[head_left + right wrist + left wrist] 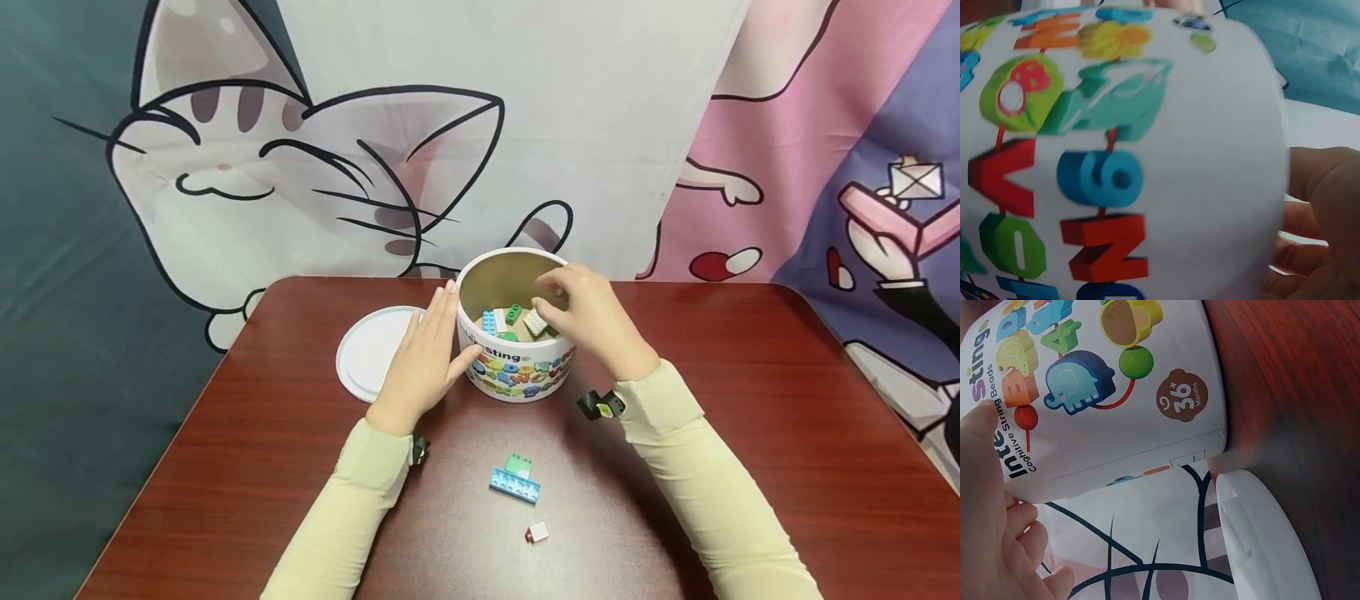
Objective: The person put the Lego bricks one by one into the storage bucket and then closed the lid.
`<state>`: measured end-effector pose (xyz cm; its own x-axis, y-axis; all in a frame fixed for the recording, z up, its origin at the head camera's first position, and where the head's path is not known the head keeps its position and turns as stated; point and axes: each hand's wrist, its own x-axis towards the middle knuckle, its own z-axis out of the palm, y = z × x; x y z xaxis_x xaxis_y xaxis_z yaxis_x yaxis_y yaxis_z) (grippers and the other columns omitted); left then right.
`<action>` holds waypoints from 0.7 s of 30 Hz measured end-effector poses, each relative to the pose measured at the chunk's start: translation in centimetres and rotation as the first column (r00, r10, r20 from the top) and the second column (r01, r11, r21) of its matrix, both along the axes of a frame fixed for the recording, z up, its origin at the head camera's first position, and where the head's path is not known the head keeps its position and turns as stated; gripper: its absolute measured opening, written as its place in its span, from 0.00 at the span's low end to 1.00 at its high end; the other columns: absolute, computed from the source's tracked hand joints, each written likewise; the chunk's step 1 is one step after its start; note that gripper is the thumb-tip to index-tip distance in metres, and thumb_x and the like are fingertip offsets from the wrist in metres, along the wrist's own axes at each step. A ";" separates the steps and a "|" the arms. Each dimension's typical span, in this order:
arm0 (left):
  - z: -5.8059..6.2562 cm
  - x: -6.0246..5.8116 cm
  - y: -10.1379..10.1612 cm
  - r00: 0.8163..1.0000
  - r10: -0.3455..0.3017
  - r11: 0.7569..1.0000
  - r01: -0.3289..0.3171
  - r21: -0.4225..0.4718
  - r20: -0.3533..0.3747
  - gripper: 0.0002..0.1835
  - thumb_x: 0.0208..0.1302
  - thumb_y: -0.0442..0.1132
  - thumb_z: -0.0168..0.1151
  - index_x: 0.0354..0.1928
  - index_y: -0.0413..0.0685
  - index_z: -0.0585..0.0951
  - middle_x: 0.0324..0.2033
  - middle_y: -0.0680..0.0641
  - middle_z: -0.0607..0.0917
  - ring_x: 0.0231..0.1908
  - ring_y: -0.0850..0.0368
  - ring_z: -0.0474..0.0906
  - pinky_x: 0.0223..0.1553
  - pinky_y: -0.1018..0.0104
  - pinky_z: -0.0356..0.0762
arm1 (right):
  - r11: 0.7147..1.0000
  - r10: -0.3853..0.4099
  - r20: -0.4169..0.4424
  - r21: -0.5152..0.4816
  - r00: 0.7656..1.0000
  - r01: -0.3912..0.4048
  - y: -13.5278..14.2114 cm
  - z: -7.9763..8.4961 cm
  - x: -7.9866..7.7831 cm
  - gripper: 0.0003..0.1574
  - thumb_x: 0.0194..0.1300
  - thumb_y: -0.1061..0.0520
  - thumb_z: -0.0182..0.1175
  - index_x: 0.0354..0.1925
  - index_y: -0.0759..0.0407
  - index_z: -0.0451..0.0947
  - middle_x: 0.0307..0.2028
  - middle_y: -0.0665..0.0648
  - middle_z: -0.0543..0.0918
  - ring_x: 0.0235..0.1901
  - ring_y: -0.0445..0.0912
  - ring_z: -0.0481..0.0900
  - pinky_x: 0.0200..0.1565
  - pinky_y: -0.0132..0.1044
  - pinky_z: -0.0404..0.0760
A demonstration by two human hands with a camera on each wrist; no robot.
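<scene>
A round white tub with printed colourful letters stands on the table. Several building bricks lie inside it, among them a green brick, a light blue brick and a white brick. My left hand rests against the tub's left side, its fingers straight and thumb on the front; its wrist view shows it beside the printed wall. My right hand reaches over the right rim, fingers bent and apart, with nothing seen between them. The right wrist view mostly shows the tub's wall.
A white round lid lies left of the tub, partly behind the left hand. Nearer the front are a light blue brick touching a green brick, and a small white and red piece. A cat-printed cloth hangs behind the table.
</scene>
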<state>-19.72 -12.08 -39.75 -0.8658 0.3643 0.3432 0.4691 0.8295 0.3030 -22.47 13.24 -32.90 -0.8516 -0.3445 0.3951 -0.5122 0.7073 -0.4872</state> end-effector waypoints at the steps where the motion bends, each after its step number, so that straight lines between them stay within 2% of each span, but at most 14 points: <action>1: 0.0 0.0 0.0 1.000 0.002 1.000 -0.002 0.000 0.003 0.46 0.75 0.57 0.53 0.81 0.40 0.45 0.81 0.46 0.47 0.79 0.54 0.40 0.75 0.43 0.47 | 1.000 0.004 -0.010 -0.011 1.000 -0.004 0.0 0.0 0.2 0.15 0.65 0.60 0.66 0.48 0.67 0.84 0.41 0.64 0.84 0.42 0.55 0.78 0.48 0.49 0.78; 4: 0.1 0.0 0.0 1.000 0.004 1.000 -0.004 0.000 0.013 0.46 0.75 0.57 0.53 0.81 0.41 0.45 0.81 0.46 0.47 0.79 0.54 0.40 0.76 0.44 0.45 | 0.999 0.016 -0.045 -0.046 0.999 -0.018 0.1 0.1 0.9 0.13 0.65 0.60 0.65 0.46 0.66 0.85 0.39 0.62 0.83 0.41 0.54 0.78 0.46 0.48 0.77; 7: 0.1 0.0 0.0 1.000 0.002 1.000 -0.002 -0.002 0.007 0.46 0.75 0.57 0.54 0.81 0.40 0.46 0.81 0.45 0.47 0.79 0.53 0.41 0.75 0.43 0.46 | 0.996 0.030 -0.088 -0.081 0.996 -0.038 0.3 0.2 2.1 0.10 0.65 0.61 0.65 0.44 0.64 0.85 0.38 0.59 0.84 0.39 0.51 0.80 0.44 0.46 0.79; 11: 0.0 0.0 0.0 1.000 -0.003 1.000 0.003 -0.005 -0.010 0.46 0.75 0.57 0.54 0.81 0.39 0.46 0.80 0.44 0.48 0.79 0.52 0.42 0.74 0.41 0.50 | 0.988 0.083 -0.154 -0.114 0.985 -0.101 0.5 0.1 3.8 0.06 0.64 0.62 0.66 0.41 0.61 0.85 0.37 0.56 0.84 0.36 0.47 0.82 0.40 0.43 0.82; 14: -0.1 0.0 0.0 1.000 -0.007 1.000 0.007 -0.004 -0.010 0.46 0.75 0.58 0.53 0.81 0.40 0.46 0.80 0.45 0.48 0.79 0.53 0.42 0.75 0.42 0.49 | 0.978 0.141 -0.191 -0.123 0.971 -0.167 0.6 -0.3 4.9 0.06 0.63 0.64 0.68 0.40 0.60 0.85 0.35 0.53 0.84 0.34 0.43 0.82 0.37 0.40 0.83; 18: -0.1 0.0 -0.1 1.000 -0.010 1.000 0.010 0.003 -0.009 0.46 0.75 0.58 0.53 0.81 0.41 0.45 0.81 0.46 0.47 0.79 0.53 0.41 0.75 0.43 0.45 | 0.961 0.230 -0.207 -0.103 0.951 -0.255 0.5 -0.9 6.2 0.07 0.60 0.66 0.69 0.39 0.60 0.84 0.33 0.50 0.81 0.33 0.40 0.81 0.35 0.37 0.83; 21: -0.2 0.0 -0.1 1.000 -0.012 1.000 0.012 0.006 -0.018 0.46 0.75 0.58 0.53 0.81 0.41 0.45 0.80 0.45 0.48 0.79 0.53 0.41 0.75 0.43 0.46 | 0.946 0.301 -0.169 -0.071 0.939 -0.316 0.4 -1.5 6.8 0.09 0.59 0.67 0.70 0.39 0.60 0.83 0.33 0.51 0.81 0.32 0.41 0.80 0.34 0.36 0.83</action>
